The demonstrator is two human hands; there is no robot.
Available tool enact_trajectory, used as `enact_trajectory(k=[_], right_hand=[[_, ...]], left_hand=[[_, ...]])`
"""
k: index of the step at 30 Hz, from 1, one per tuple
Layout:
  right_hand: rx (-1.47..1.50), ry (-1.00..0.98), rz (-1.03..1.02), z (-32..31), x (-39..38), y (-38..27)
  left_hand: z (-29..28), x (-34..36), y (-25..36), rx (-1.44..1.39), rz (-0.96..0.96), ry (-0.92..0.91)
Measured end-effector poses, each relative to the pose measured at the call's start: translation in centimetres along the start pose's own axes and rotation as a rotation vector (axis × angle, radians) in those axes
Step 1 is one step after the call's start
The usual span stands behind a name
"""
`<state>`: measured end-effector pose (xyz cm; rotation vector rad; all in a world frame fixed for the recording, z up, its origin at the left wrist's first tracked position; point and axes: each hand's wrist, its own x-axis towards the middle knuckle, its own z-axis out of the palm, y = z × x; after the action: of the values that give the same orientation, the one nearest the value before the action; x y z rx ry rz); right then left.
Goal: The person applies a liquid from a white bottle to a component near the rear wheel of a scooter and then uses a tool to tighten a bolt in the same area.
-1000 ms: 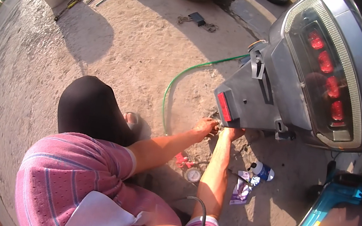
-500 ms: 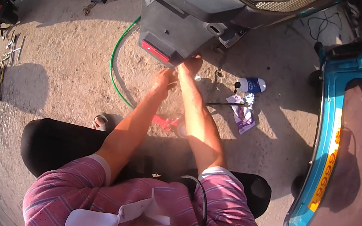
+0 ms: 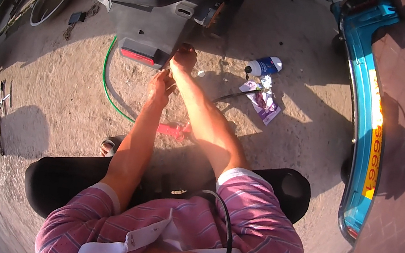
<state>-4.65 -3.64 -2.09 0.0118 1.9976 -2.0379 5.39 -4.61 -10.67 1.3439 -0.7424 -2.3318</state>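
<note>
Hands (image 3: 160, 88) still beside grey mudguard (image 3: 151, 24), now further left in view, finger grip too hidden to tell

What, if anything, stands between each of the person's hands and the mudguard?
Nothing visible does. The right hand shows beside the lower right corner of the mudguard, and the left hand just below it. Whether either touches it, or holds something small, I cannot tell.
</note>
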Motion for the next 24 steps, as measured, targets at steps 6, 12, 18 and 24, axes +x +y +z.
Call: enact_trajectory(k=[6,12,18,24], right_hand=[[-0.041,-0.068,0.124,-0.5,0.7,0.9],[-0.453,-0.154,-0.044,-2.3,-0.5,1.8],[-0.926,-0.322,-0.342,-5.9,-2.8,3.5],[-0.81,-0.602,-0.222,-9.6,-4.2,0.8]], left_hand=[[0.5,-0.6,0.2,-0.01,0.008,-0.031],[0.6,-0.1,0.0,-0.013,0.012,-0.037],[1.4,2.5,-1.8,-0.283,0.017,-0.089],[1.1,1.6,-2.9,-0.214,-0.097,-0.165]])
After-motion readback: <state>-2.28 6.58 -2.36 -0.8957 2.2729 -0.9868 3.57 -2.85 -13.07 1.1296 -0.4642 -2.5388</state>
